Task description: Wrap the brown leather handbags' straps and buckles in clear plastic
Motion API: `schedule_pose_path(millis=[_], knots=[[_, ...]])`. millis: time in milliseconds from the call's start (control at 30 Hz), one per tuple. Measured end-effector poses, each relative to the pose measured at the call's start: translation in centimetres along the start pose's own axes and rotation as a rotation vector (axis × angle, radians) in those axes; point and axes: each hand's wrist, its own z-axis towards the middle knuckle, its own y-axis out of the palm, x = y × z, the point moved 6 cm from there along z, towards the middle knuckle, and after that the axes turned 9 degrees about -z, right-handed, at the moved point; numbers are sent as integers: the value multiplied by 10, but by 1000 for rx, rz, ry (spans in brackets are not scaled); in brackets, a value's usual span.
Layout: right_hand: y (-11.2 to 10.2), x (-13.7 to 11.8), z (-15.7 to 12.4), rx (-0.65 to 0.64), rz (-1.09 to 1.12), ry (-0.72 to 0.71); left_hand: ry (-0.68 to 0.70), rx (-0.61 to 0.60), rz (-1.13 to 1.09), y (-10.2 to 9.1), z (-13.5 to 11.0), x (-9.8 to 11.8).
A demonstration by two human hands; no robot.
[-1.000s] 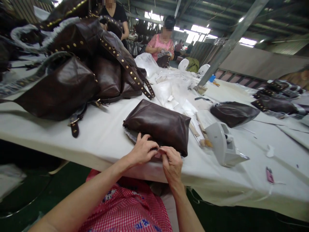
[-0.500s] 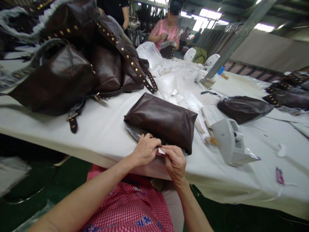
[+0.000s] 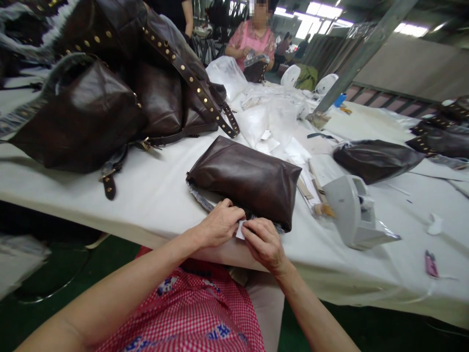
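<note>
Pinching a white slip with my right hand, I rest my left hand at the near side of the brown bag, probably to steady it; the bag lies near the front of the table, presumably for reach. What my left grasps, I cannot tell.

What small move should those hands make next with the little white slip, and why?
I'd suggest the right hand gently tilt the white slip outward while the left hand steadies the brown bag: both hands are close together at its near edge, and they partly hide the slip.
</note>
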Motion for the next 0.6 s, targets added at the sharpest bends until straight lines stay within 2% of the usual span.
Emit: schedule_pose_path(millis=[133,267,467,600], knots=[[-4,-1,3,-44,57,-15,10,-30,-19,-3,1,1],[-2,2,5,-22,41,58,28,-71,16,-7,3,5],[1,4,9,36,-14,91,13,-218,236,-6,16,11],[-6,-4,17,70,-86,93,26,-203,354,-1,20,21]])
